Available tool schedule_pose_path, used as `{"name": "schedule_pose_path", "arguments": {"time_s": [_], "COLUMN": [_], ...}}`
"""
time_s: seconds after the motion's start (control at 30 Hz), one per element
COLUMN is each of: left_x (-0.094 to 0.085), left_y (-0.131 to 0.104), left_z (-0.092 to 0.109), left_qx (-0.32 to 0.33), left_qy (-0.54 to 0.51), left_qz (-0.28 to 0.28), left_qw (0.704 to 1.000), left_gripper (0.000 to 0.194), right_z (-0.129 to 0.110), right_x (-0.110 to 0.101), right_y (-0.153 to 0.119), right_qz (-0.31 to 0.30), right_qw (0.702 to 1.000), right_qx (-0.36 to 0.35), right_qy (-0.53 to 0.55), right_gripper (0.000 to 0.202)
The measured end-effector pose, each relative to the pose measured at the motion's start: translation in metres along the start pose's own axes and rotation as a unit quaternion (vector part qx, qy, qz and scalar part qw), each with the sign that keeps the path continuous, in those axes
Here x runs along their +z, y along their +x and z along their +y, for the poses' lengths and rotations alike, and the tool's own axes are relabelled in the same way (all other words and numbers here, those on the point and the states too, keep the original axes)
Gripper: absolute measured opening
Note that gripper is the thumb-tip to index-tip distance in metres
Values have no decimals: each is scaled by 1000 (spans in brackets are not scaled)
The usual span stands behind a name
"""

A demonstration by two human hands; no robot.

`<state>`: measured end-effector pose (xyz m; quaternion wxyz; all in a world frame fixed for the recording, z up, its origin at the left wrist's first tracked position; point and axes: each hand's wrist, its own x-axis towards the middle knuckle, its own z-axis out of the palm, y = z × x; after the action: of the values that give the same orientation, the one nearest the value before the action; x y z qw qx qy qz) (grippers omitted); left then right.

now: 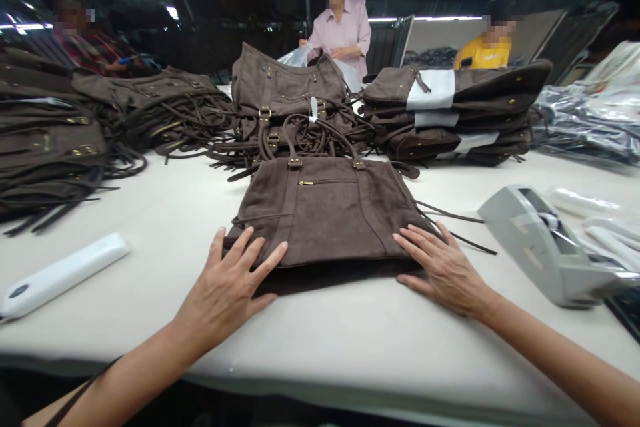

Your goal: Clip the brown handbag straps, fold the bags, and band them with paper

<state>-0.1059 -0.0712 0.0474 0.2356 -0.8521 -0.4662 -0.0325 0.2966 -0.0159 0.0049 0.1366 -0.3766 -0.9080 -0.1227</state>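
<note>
A dark brown handbag (327, 213) lies flat on the white table in front of me, its two handles pointing away and a short zip with a gold-coloured pull near its top. On its near left corner rests my left hand (227, 280), fingers spread over the surface and thumb by the lower edge. My right hand (440, 267) touches the near right corner in the same way, open, with the thumb low beside the bottom edge. Thin dark cords (460, 217) stick out from the bag's right side.
Stacked brown bags (290, 90) stand behind, with more piles at left (45, 137) and right (460, 117). A white handheld device (65, 273) lies left; a grey tape dispenser (540, 247) stands right, near plastic-wrapped goods (590, 123). Several people work beyond the table (345, 340).
</note>
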Motion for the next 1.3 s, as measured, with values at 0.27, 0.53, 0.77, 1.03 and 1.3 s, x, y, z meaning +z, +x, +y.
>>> {"name": "schedule_pose_path", "arguments": {"time_s": [0.27,0.53,0.77,1.03,1.3], "left_x": [8,-8,14,0,-11], "left_y": [8,6,-50,-24,-11], "left_z": [4,-45,-7,3,2], "left_qx": [30,123,96,19,89], "left_qy": [41,30,-41,-97,-177], "left_qz": [-23,205,204,-37,-124], "left_qw": [998,970,973,994,972], "left_gripper": [67,58,62,65,89], "right_z": [-1,10,-22,-43,-35], "right_x": [7,-38,-43,-32,-29], "right_y": [5,3,-37,-40,-1], "right_qz": [18,109,108,-14,-94], "right_qw": [999,985,985,997,991], "right_qx": [2,-97,-113,-2,-89], "right_qy": [-46,-96,-71,-81,-36], "right_gripper": [63,63,63,71,81]}}
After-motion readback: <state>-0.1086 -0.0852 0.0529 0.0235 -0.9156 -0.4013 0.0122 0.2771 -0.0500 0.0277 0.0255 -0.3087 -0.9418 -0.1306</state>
